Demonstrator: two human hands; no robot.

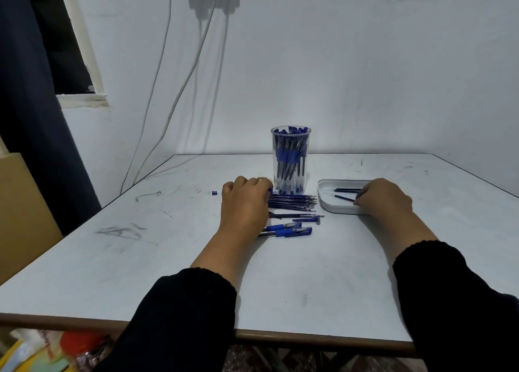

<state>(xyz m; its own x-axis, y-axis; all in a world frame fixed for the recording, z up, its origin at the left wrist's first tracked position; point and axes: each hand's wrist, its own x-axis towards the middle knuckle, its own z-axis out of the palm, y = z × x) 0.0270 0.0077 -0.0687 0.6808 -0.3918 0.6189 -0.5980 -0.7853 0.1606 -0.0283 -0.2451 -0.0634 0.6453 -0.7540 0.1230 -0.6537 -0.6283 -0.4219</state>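
Because loose pens (pixel 289 229) lie by your left wrist, a careless pull could roll them off the scuffed white desk (pixel 280 287). Your left hand (pixel 243 203) curls on the refills (pixel 292 201); your right hand (pixel 384 197) curls into the tray (pixel 322 194), its grip hidden. Beyond stand a cup (pixel 291 160) of pens, a bare wall and cables.

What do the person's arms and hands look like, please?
Both arms wear black long sleeves: the left sleeve and right sleeve end in softly scalloped cuffs partway up the forearm. The left hand and right hand are bare, with no gloves.
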